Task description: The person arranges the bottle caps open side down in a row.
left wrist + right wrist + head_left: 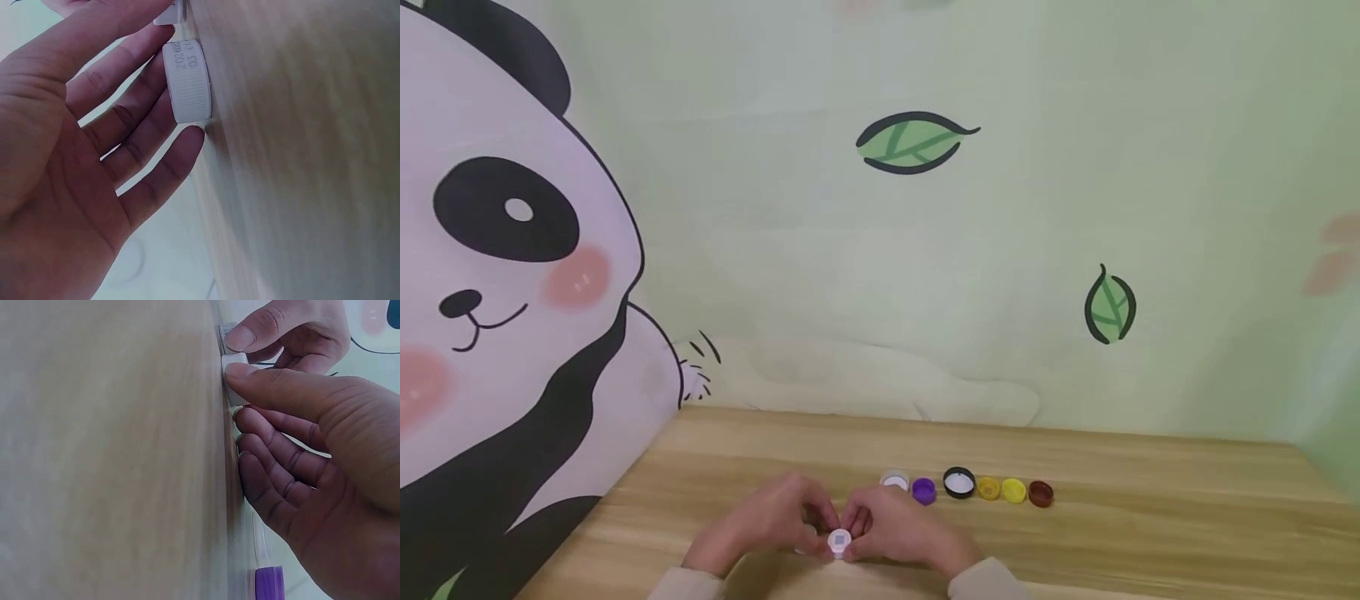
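A small white cap (839, 542) with a grey square on its top lies on the table between the fingers of both hands. My right hand (898, 523) holds it from the right, and in the right wrist view the thumb presses the white cap (236, 381). From the left, my left hand (771, 517) has its thumb and fingertips at the same cap. Under that hand stands a ribbed white bottle cap (189, 81) with printed numbers, partly hidden in the head view. The left hand's other fingers (134, 119) reach behind this ribbed cap, loosely bent.
Beyond the right hand stands a row of caps: a whitish one (895, 480), purple (923, 492), black-rimmed (958, 483), orange (988, 488), yellow (1013, 490) and brown-red (1041, 493). The wooden table (1150, 517) meets a wall cloth printed with a panda (490, 333) and leaves.
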A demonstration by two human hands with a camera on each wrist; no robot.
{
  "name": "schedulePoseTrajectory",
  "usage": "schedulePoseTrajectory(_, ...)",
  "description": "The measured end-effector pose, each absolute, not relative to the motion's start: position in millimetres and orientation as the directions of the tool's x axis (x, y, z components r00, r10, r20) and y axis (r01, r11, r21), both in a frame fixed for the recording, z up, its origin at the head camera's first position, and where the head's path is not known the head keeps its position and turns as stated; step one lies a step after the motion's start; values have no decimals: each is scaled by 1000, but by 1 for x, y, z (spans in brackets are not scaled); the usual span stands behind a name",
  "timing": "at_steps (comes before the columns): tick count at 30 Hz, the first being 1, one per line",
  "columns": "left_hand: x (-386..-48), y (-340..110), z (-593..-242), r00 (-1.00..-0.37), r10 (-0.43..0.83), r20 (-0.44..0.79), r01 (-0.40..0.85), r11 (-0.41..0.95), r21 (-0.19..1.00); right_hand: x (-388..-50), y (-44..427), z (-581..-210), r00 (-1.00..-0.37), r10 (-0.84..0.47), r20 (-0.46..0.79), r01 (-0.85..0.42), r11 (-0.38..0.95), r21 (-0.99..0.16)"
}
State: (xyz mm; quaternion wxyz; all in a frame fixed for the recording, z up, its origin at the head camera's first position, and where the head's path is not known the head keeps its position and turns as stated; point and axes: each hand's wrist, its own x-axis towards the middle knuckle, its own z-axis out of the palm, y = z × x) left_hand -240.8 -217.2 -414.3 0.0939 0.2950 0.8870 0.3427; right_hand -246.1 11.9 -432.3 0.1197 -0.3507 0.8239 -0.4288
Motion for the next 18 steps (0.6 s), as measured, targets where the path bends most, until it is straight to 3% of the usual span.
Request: schedulePoseTrajectory(18,-242,-218,-416,-797,603,28,449,563,694,-243,12,-434,-767,-635,89,-457,444,-771)
